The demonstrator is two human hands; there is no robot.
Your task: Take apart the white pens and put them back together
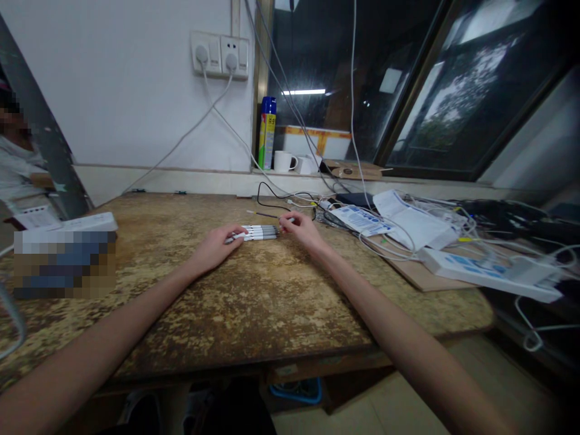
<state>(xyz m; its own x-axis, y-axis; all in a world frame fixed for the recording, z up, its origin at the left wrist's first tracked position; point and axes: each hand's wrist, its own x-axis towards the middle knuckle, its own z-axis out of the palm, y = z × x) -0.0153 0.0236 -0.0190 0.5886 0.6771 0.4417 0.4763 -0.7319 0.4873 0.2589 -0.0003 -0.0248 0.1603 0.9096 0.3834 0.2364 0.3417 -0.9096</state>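
Note:
A row of white and grey pens (261,232) lies side by side on the worn wooden table (244,302). My left hand (220,244) is closed at their left ends, thumb at the near side and fingers at the far side. Just past their right ends, my right hand (301,228) pinches a thin dark pen refill (266,214) with a pale tip. The refill points left, behind the row. A small whitish piece shows at my right fingers, too blurred to name.
At right lie papers (408,220), tangled cables and a white power strip (487,272). A spray can (267,133) and a white mug (285,161) stand on the window ledge. A white box-like object (72,231) and a blurred-out patch are at left. Another person is at the far left.

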